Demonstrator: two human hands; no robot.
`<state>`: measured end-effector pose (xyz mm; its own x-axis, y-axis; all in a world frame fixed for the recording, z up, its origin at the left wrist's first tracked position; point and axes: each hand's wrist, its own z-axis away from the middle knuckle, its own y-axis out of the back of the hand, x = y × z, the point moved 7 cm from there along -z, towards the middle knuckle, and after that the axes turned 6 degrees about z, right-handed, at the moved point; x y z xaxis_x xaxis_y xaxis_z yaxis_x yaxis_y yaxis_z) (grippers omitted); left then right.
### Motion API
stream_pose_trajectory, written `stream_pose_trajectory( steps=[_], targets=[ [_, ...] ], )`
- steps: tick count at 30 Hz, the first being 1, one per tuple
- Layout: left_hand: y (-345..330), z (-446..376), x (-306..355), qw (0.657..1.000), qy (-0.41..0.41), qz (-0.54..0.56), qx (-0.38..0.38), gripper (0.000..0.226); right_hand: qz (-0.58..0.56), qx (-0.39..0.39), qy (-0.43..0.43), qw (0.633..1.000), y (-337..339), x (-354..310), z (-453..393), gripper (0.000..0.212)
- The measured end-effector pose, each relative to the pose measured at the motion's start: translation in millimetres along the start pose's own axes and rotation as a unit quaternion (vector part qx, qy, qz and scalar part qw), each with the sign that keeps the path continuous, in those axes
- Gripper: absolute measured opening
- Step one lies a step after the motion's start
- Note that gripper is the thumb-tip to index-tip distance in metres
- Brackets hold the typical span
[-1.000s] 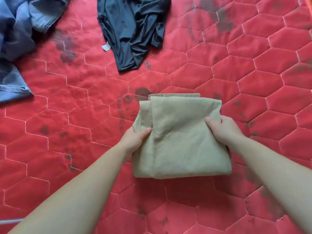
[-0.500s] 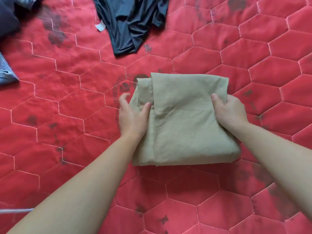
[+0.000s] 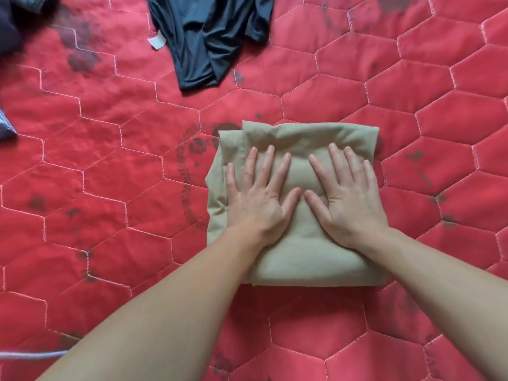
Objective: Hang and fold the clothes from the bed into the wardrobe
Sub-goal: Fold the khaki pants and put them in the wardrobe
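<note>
Hands (image 3: pixel 302 199) flat on folded khaki garment (image 3: pixel 305 257), red quilt (image 3: pixel 110 160)

A folded garment (image 3: pixel 295 259) lies on the quilted bed cover (image 3: pixel 412 105), a little right of the middle of the view. On top of it rest the left hand (image 3: pixel 259 196) and the right hand (image 3: pixel 347 196), flat, side by side, their thumbs close together but apart. The forearms run from the near edge up to it. Farther away, left of the middle, a crumpled garment (image 3: pixel 211 37) lies on the cover, well apart from the folded one. At the far left edge lie more clothes (image 3: pixel 7 125), only partly in view.
</note>
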<state>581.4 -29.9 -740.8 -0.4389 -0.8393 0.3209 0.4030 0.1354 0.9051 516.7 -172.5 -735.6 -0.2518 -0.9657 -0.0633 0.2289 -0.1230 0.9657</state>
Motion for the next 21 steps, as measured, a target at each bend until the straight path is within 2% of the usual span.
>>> stream_pose_trajectory(
  steps=[7,10,12,16,17,19,21],
  targets=[
    [9,19,-6,1.000,-0.011,0.013,-0.015,0.076,0.019,-0.036,-0.002,0.999,13,-4,10,0.076],
    [5,51,-19,0.999,0.032,0.039,-0.015,0.076,0.009,-0.045,-0.034,0.998,14,-3,37,0.075],
    [4,78,-30,0.993,0.095,0.074,-0.005,0.078,-0.014,-0.051,-0.075,0.996,14,0,58,0.070],
    [4,129,-37,0.958,0.220,0.182,0.019,0.078,-0.113,-0.058,-0.174,0.976,16,7,99,0.070],
    [6,136,-35,0.942,0.242,0.227,0.038,0.080,-0.159,-0.047,-0.196,0.966,16,9,109,0.069],
    [8,145,-33,0.889,0.299,0.339,0.077,0.083,-0.259,-0.025,-0.236,0.936,15,12,126,0.066],
    [8,151,-36,0.853,0.337,0.390,0.078,0.083,-0.311,-0.028,-0.259,0.914,10,15,141,0.063]
  ],
)
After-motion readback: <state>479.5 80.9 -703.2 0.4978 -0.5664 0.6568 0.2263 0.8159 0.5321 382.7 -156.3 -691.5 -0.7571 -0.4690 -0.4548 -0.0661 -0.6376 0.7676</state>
